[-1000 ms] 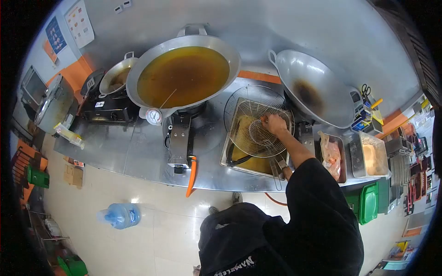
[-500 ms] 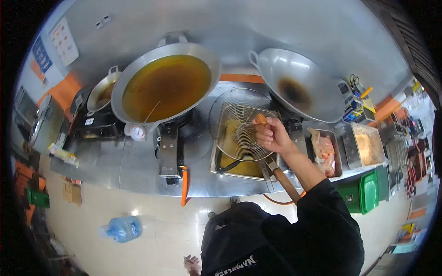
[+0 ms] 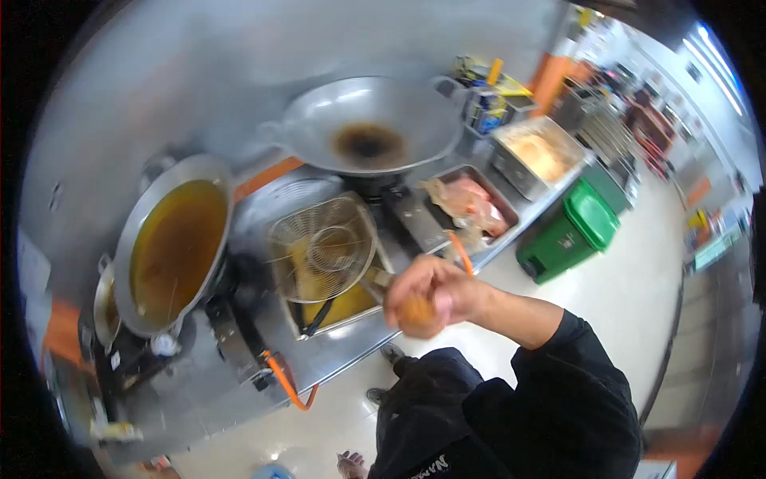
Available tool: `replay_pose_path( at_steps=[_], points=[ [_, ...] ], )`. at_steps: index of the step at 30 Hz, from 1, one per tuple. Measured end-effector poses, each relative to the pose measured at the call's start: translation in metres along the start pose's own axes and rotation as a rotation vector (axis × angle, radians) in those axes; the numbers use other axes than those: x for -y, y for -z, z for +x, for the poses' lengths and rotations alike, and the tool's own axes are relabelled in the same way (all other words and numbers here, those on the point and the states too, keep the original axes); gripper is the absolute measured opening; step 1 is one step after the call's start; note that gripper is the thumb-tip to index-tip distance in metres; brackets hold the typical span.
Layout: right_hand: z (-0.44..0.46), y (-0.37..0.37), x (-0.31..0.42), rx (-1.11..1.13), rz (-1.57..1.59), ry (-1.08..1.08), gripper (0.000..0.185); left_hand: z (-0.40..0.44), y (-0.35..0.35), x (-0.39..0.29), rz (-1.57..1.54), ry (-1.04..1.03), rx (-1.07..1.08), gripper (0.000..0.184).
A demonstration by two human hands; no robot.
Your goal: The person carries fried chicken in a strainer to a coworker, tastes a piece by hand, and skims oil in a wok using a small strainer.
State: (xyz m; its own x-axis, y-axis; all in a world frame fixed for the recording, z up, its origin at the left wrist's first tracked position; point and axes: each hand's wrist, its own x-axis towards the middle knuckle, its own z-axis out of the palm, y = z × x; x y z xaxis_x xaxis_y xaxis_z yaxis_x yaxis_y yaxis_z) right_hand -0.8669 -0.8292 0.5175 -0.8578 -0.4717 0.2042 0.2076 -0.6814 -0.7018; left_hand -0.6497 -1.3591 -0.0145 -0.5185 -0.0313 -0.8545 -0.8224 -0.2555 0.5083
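Observation:
My right hand [image 3: 427, 294] is raised past the counter's front edge, its fingers closed around a small golden-brown piece of fried food [image 3: 416, 311]. Both are smeared by motion. Close behind it, a round wire skimmer [image 3: 331, 247] rests on a rectangular wire basket over a metal tray [image 3: 351, 318] with yellowish oil in it. Its handle is partly behind my right hand. My left hand [image 3: 351, 465] hangs low at the bottom edge, fingers loosely apart and nothing visible in them; part of it is cut off.
A large wok of brown oil [image 3: 177, 255] stands left, a wok with a little dark liquid [image 3: 371, 132] at the back. To the right are a tray with bagged raw meat [image 3: 477, 209], a pan of pale flour [image 3: 538, 156] and a green bin [image 3: 570, 227]. An orange hose [image 3: 291, 387] hangs off the counter.
My view has swung to the right and tilted. My right hand has moved from above the skimmer toward my body, off the counter's front, still holding the fried piece.

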Motion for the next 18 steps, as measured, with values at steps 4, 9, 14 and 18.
replay_pose_path(
  at_steps=[4, 9, 14, 18],
  points=[
    [-0.046, -0.068, 0.028, 0.222, -0.495, 0.088, 0.049, 0.025, -0.021, -0.028, 0.154, 0.102, 0.024, 0.055],
    [-0.113, -0.104, 0.046, 0.274, -0.577, 0.189, 0.04, 0.045, -0.049, -0.035, 0.348, 0.106, 0.133, 0.058],
    [-0.191, -0.115, 0.065, 0.3, -0.636, 0.42, 0.042, 0.041, -0.083, -0.006, 0.655, -0.115, 0.461, 0.062],
    [-0.28, -0.114, 0.077, 0.242, -0.702, 0.506, 0.041, 0.052, -0.147, 0.023, 0.501, 0.113, 0.166, 0.064]
  ],
)
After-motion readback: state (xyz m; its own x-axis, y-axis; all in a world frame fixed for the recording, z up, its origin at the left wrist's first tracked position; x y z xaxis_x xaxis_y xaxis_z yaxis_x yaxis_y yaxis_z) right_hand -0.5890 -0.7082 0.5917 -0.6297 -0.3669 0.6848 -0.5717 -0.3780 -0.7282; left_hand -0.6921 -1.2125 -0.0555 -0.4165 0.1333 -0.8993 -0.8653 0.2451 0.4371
